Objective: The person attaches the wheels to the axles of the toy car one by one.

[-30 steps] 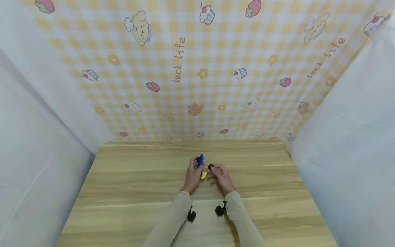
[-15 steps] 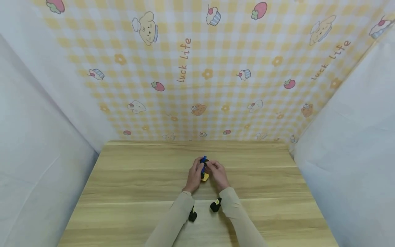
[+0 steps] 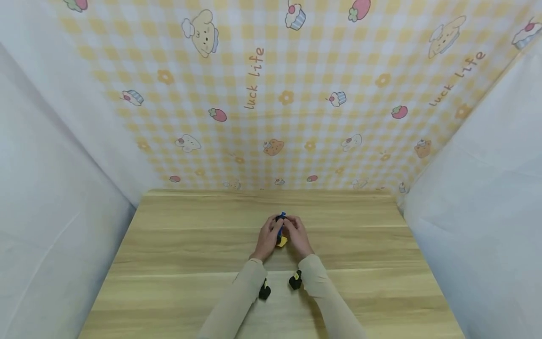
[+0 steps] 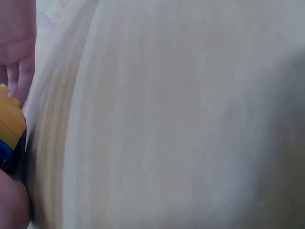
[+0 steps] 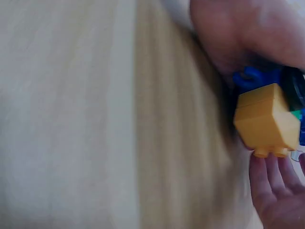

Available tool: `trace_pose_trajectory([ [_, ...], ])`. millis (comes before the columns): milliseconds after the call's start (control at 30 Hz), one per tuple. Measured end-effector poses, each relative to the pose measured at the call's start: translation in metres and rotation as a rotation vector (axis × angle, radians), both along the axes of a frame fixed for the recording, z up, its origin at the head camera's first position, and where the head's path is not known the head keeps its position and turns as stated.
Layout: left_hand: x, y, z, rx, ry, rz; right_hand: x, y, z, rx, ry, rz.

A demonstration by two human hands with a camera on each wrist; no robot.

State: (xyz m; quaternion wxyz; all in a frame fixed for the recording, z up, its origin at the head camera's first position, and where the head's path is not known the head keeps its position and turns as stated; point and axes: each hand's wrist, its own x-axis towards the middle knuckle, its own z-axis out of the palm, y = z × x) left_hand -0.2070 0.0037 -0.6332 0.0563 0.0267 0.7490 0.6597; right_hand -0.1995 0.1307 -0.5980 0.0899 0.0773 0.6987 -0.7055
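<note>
Both hands meet at a small toy vehicle of building blocks, with a blue body (image 3: 283,214), black wheels and a yellow block (image 3: 282,242) at the end nearer the person. My left hand (image 3: 266,239) grips the toy from its left side. Opposite it, my right hand (image 3: 298,239) has its thumb and fingers at a black wheel (image 3: 279,218) against the blue body, which the fingers partly cover. The right wrist view brings the yellow block (image 5: 262,119) close, studs pointing down, with blue parts behind it. In the left wrist view only the yellow block's edge (image 4: 12,119) shows.
The wood-grain table (image 3: 190,254) spreads around the hands. A yellow checked cloth (image 3: 271,94) hangs behind it, and white sheets (image 3: 478,202) flank both sides. A black wrist camera (image 3: 264,290) sits by each sleeve.
The right hand has brought the loose black wheel leftward to the blue body. The hands have come together, and the fingers now press closely around the toy.
</note>
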Motion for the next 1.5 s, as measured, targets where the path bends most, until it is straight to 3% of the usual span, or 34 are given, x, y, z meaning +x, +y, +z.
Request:
trace_pose_trajectory([
  [233, -0.001, 0.000, 0.001, 0.014, -0.052, -0.006, 0.005, 0.002, -0.001, -0.014, 0.071, 0.146],
  [400, 0.000, -0.003, 0.002, 0.034, -0.051, -0.026, 0.010, 0.003, 0.006, -0.013, 0.073, 0.170],
  [533, 0.000, -0.004, 0.002, 0.020, -0.048, -0.039, 0.013, 0.003, 0.005, 0.000, 0.078, 0.156],
  [767, 0.002, -0.005, -0.001, -0.012, -0.053, -0.028, 0.006, 0.005, -0.024, -0.090, 0.057, 0.121],
  [1000, 0.001, -0.003, -0.001, -0.018, -0.022, -0.037, 0.005, 0.004, -0.034, -0.165, 0.094, 0.037],
  [1167, 0.002, -0.005, -0.002, 0.007, -0.006, -0.067, 0.004, 0.009, -0.042, -0.324, 0.092, -0.021],
  [1300, 0.005, -0.004, -0.006, 0.005, 0.053, -0.092, 0.004, 0.014, -0.045, -0.402, 0.078, -0.054],
  [1500, 0.009, 0.003, -0.012, -0.081, 0.261, -0.053, 0.004, 0.014, -0.041, -0.359, 0.050, -0.094],
])
